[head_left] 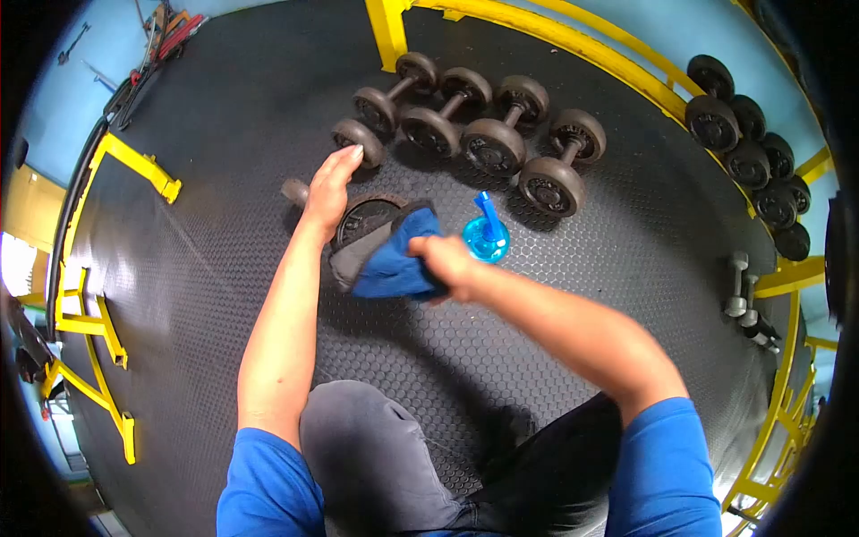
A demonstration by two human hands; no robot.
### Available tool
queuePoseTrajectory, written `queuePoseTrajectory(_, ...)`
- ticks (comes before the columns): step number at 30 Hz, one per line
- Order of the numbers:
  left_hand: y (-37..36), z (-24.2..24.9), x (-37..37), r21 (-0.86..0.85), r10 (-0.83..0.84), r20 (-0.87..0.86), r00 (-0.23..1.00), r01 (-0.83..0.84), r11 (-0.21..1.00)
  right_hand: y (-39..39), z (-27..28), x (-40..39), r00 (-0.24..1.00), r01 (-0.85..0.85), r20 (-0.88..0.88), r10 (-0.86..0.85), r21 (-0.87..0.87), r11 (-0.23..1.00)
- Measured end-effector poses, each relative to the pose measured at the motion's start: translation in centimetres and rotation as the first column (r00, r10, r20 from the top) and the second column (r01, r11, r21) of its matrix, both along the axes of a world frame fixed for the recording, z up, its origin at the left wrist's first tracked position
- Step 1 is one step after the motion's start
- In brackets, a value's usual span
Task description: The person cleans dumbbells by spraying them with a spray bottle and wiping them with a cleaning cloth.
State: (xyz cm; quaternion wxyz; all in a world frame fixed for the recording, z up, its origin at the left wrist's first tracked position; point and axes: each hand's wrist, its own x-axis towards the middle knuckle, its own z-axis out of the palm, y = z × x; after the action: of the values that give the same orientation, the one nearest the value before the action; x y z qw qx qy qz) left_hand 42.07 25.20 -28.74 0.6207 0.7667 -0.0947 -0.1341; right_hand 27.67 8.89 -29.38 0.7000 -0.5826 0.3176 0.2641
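My right hand grips a blue and grey cloth, bunched up over the near side of a round black weight plate. At the plate's left edge is my left hand, its fingers stretched out together and the thumb side partly hidden. Those fingertips reach a dark dumbbell head. Left of the wrist a small grey-brown rounded end pokes out. Just right of the cloth stands a blue spray bottle with its nozzle up.
Several dark dumbbells lie in a row ahead on the black textured mat. More dumbbells sit along the yellow frame at right. Small grey dumbbells lie far right. A yellow stand is at left.
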Motion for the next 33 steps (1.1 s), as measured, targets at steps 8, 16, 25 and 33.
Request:
queuePoseTrajectory(8, 0.6, 4.8, -0.8, -0.128, 0.135, 0.245, 0.96, -0.106, 0.986, 3.7, 5.4, 8.5, 0.632, -0.139, 0.171, 0.756, -0.935, 0.328)
queuePoseTrajectory(16, 4.3, 1.4, 1.0, -0.018, 0.149, 0.253, 0.956, -0.149, 0.989, 11.1, 3.1, 0.4, -0.235, 0.21, -0.531, 0.814, -0.845, -0.491)
queuePoseTrajectory(25, 3.0, -0.4, 0.5, 0.09, 0.055, 0.103, 0.993, -0.064, 0.994, -5.1, 0.0, 1.0, 0.506, 0.302, 0.536, 0.676, -0.844, 0.443)
queuePoseTrajectory(33, 0.9, -0.1, -3.2, 0.669, -0.098, 0.102, 0.99, 0.005, 0.744, -2.4, -2.2, 4.7, 0.89, 0.164, 0.456, -0.016, -0.286, 0.944)
